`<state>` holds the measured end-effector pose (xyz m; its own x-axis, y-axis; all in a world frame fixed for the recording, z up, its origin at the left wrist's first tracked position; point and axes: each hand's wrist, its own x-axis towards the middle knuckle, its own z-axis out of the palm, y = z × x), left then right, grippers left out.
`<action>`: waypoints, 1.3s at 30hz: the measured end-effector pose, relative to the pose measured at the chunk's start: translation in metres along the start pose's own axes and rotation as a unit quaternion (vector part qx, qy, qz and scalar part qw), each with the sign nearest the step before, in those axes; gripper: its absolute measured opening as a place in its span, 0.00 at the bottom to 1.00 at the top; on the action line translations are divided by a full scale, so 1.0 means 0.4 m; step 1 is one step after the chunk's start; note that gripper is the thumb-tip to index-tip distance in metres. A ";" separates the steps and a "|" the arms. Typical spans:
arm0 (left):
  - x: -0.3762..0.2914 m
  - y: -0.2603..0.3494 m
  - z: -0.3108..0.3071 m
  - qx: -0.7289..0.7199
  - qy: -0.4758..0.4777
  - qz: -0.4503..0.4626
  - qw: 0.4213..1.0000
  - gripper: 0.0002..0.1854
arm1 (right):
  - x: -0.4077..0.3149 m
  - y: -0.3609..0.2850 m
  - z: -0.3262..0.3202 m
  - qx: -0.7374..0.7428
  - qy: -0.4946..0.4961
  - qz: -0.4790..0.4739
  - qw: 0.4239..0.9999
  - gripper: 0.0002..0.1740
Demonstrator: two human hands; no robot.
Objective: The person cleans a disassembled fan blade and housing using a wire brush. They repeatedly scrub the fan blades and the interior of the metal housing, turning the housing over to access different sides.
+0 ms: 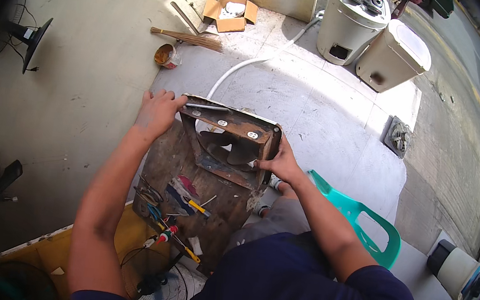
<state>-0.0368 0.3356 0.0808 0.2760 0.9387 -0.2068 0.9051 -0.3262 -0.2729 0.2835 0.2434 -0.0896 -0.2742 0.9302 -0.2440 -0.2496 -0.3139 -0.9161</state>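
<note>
A rusty, square metal exhaust fan housing (231, 149) with dark fan blades (240, 151) inside is propped up on a worn wooden tabletop (217, 196). My left hand (158, 112) is at its upper left corner, fingers curled around a slim metal rod or tool (208, 107) that lies along the top side; whether it also grips the frame I cannot tell. My right hand (281, 161) grips the housing's right side, thumb on the inner edge. Nearer me on the tabletop lie a yellow-handled tool (198, 208), pliers (149, 194), a cloth (179, 194) and a red-and-green bottle (168, 233).
A green plastic chair (351, 205) stands at my right. Beyond the tabletop are a white hose (243, 67), a small bucket (167, 56), a stick broom (186, 38), a cardboard box (230, 24) and two white tubs (347, 29). Another square fan (398, 137) rests on the floor.
</note>
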 end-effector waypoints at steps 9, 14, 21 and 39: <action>0.028 0.078 -0.027 -0.008 0.072 0.123 0.990 0.08 | 0.008 -0.015 -0.003 0.005 -0.043 -0.002 0.999 0.68; 0.033 0.035 -0.105 0.058 -0.002 0.030 0.998 0.10 | 0.018 -0.017 -0.004 -0.043 0.000 0.007 0.999 0.69; 0.035 0.026 -0.021 0.023 -0.041 0.043 0.998 0.14 | 0.021 -0.006 -0.007 -0.015 -0.027 -0.003 1.000 0.69; 0.040 0.104 -0.222 0.030 -0.098 0.145 0.984 0.13 | -0.012 0.036 -0.014 -0.003 -0.003 0.009 1.000 0.69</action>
<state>0.0341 0.3469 0.1497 0.4457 0.7677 -0.4603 0.7752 -0.5882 -0.2304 0.2864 0.2356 -0.1035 -0.2835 0.9233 -0.2591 -0.2386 -0.3296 -0.9135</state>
